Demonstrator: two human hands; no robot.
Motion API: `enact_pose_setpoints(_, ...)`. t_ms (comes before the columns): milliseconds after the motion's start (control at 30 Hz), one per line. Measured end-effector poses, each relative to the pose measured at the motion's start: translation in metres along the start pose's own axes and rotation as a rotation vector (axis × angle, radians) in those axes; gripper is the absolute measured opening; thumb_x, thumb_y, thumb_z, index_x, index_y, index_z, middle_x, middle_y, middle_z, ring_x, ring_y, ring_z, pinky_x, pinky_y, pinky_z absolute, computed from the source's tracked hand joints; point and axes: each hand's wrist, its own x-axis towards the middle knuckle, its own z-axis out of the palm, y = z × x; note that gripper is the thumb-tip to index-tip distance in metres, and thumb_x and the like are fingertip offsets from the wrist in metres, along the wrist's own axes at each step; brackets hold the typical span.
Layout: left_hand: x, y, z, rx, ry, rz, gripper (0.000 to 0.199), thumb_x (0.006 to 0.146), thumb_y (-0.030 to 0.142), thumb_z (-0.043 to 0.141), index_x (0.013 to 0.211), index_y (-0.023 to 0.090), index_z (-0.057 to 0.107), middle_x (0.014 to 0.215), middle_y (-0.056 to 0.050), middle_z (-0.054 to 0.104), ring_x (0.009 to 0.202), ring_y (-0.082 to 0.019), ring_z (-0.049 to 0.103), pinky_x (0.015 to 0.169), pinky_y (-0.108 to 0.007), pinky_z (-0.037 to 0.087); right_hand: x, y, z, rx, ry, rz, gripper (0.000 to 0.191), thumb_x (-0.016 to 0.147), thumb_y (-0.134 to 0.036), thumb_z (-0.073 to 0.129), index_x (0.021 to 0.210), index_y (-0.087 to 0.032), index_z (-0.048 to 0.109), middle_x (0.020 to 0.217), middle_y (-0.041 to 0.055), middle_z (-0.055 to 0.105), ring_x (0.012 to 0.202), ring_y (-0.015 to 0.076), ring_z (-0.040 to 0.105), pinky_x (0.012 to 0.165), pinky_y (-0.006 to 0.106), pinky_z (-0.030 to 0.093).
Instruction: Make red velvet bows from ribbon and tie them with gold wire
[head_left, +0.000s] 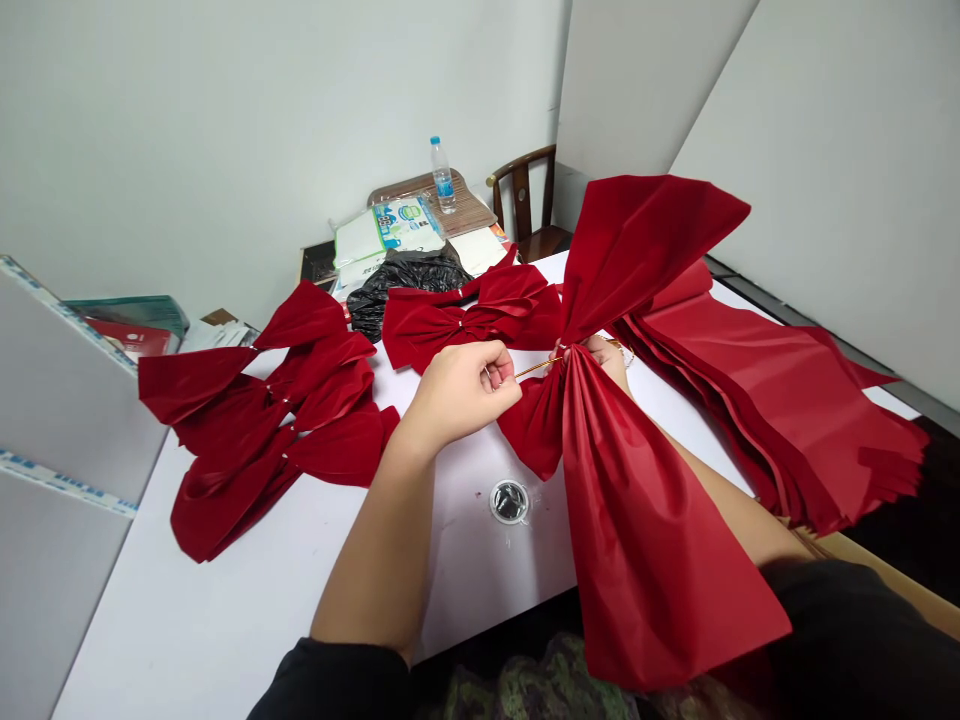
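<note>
Since both hands are bunched up at the pinched middle of this big red velvet bow (611,440), here's how it sits: the right hand (609,360) is tucked behind the gathered waist, mostly hidden by the cloth, and its fingers (600,345) look closed around the bunch, though I can't see the tips. The left hand (457,392) is out front, with its fingers (499,360) pinched tight together on a thin gold wire (537,368) that runs sideways into the waist. My read is that the right hand is acting as the clamp so the folds can't spring open, which leaves the left free for the wire. The bow is held just above the bench (225,620) near its front edge, and its long axis runs roughly away from the person: one shiny wing points up and to the far right, while the other hangs down toward the person's body, past the edge. A smaller velvet flap (529,430) pokes out left under the waist. Other red bows (255,420) lie to the left, a couple more bows (472,315) sit further along, and a stack of red cloth strips (772,400) lies to the right, all off to the sides of the arms. There's a round metal fitting (509,501) set in the bench, with a black plastic bag (405,295) and a water bottle (442,175) further back.
</note>
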Motion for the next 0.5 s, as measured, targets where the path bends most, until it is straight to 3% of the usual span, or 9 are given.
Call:
enact_pose_setpoints(100, -0.0009, -0.0007, -0.0018, 0.007, -0.006, 0.004, 0.003, 0.070, 0.018, 0.059, 0.068, 0.019, 0.060, 0.065, 0.003, 0.061, 0.061, -0.012, 0.054, 0.060, -0.024, 0.041, -0.0004, -0.0007, 0.0011, 0.007, 0.009, 0.012, 0.040, 0.065, -0.041, 0.092, 0.086, -0.021, 0.064, 0.078, -0.0002, 0.067, 0.066, 0.0156, 0.063, 0.062, 0.030, 0.053)
enact_pose_setpoints(233, -0.0014, -0.0016, -0.0042, -0.012, -0.002, -0.008, 0.002, 0.069, 0.019, 0.059, 0.068, 0.019, 0.060, 0.063, 0.003, 0.060, 0.060, -0.012, 0.053, 0.059, -0.025, 0.041, 0.0019, 0.0003, 0.0003, 0.018, 0.017, 0.016, 0.043, 0.067, -0.050, 0.089, 0.084, -0.021, 0.063, 0.074, -0.0002, 0.065, 0.067, 0.0174, 0.064, 0.063, 0.031, 0.054)
enact_pose_setpoints(367, -0.0006, -0.0011, -0.0014, 0.007, -0.018, -0.009, 0.002, 0.069, 0.019, 0.059, 0.067, 0.020, 0.060, 0.064, 0.002, 0.061, 0.061, -0.013, 0.054, 0.059, -0.025, 0.041, 0.0025, -0.0021, -0.0003, -0.013, 0.017, 0.003, 0.041, 0.062, -0.041, 0.093, 0.083, -0.021, 0.065, 0.074, -0.0004, 0.067, 0.066, 0.0142, 0.062, 0.064, 0.028, 0.053)
enact_pose_setpoints(500, 0.0009, -0.0006, 0.0028, -0.009, -0.050, 0.003, 0.003, 0.069, 0.018, 0.059, 0.067, 0.020, 0.059, 0.065, 0.003, 0.062, 0.062, -0.013, 0.054, 0.060, -0.025, 0.041, 0.0032, -0.0046, 0.0010, -0.054, -0.004, -0.024, 0.044, 0.065, -0.051, 0.090, 0.084, -0.021, 0.064, 0.073, 0.0012, 0.067, 0.065, 0.0146, 0.062, 0.062, 0.028, 0.052)
